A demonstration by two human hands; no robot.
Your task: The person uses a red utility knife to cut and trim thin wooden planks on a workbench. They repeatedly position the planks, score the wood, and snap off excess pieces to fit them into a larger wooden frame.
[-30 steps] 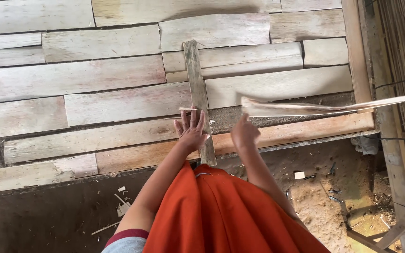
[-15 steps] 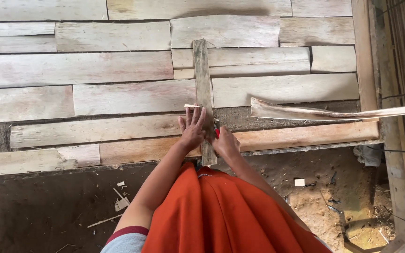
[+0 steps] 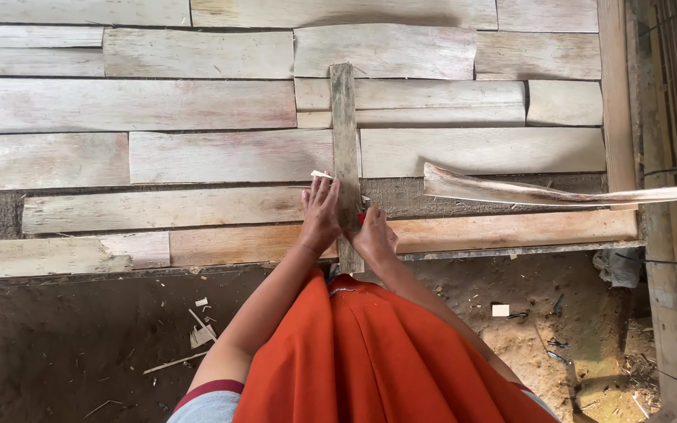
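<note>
Rough split planks floored the platform (image 3: 197, 102) above bare dirt, where the left hand (image 3: 320, 215) lay flat and open and the right hand (image 3: 372, 235) pressed beside the upright batten (image 3: 345, 133), seemingly stiff, light, best gripped low.

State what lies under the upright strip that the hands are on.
Under the strip, flat planks run crosswise. Both hands, left and right, cover its lower part; any fastening is hidden.
</note>
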